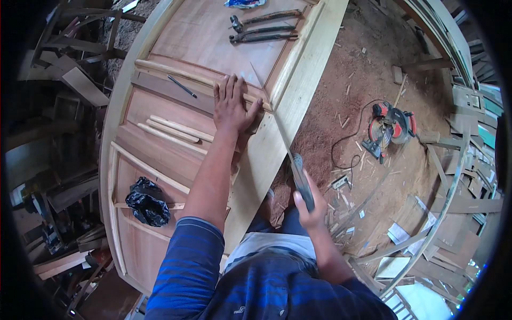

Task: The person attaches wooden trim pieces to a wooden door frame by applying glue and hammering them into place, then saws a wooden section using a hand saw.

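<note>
My right hand (313, 205) grips a handsaw (302, 184) by its handle. The thin blade runs up and left across the edge of a wooden panelled door (256, 160), meeting the end of a wooden moulding strip (178, 73). Just left of the blade, my left hand (233, 104) lies on that strip with fingers stretched out and thumb spread. A pen or pencil (182, 86) rests left of this hand. Loose wooden strips (173, 129) lie below it on the door, partly hidden by my forearm.
A hammer (266, 18) and what looks like pincers (264, 36) lie on the far panel. A black plastic bag (148, 202) sits on the near left panel. On the dusty floor at right stand a red power saw (392, 127) with its cord and a power strip (340, 183), among wood scraps.
</note>
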`<state>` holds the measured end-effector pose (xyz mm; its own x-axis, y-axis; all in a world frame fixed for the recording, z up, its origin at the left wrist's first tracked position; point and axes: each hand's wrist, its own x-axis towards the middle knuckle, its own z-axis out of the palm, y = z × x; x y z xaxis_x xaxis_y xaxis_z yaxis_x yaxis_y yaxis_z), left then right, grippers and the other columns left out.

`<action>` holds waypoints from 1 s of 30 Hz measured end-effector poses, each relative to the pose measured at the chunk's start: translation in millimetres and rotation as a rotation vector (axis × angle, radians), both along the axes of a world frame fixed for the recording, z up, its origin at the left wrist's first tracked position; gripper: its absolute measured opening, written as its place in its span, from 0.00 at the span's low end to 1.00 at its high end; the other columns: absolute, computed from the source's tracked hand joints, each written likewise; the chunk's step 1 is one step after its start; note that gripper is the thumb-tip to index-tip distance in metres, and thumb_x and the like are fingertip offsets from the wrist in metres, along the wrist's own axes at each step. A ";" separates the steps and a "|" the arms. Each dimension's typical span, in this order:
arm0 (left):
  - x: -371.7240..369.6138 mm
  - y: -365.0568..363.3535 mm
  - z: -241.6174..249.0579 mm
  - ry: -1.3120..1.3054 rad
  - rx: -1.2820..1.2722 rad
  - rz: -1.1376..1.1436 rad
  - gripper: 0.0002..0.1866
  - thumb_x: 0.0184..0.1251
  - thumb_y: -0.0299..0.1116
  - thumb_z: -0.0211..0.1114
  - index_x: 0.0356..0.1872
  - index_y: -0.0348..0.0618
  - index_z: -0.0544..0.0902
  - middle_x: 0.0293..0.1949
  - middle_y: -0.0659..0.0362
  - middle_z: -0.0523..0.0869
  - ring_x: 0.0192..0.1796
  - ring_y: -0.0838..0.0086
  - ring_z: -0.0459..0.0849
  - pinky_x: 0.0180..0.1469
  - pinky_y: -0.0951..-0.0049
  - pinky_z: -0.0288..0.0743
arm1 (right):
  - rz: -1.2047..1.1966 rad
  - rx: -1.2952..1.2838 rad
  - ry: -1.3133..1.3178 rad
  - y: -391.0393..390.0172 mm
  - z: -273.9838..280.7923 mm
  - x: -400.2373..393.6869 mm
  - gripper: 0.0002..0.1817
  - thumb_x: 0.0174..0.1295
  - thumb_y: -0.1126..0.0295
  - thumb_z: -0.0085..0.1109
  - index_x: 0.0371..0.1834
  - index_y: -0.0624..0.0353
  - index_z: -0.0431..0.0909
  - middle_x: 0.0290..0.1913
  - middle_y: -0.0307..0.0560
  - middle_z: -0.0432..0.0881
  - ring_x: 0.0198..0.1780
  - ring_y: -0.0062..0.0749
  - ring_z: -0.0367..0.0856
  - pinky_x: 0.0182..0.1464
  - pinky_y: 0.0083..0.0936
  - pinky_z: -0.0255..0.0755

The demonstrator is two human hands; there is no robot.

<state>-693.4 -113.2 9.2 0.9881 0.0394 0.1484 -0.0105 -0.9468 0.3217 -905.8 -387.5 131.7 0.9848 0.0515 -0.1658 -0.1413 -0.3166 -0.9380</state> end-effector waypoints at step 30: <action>-3.2 -3.6 9.4 0.098 0.026 0.024 0.51 0.77 0.72 0.55 0.87 0.43 0.67 0.88 0.50 0.65 0.93 0.58 0.53 0.95 0.48 0.32 | 0.011 -0.134 -0.143 4.0 -7.6 19.0 0.34 0.74 0.62 0.69 0.81 0.64 0.76 0.60 0.69 0.90 0.62 0.52 0.94 0.62 0.40 0.85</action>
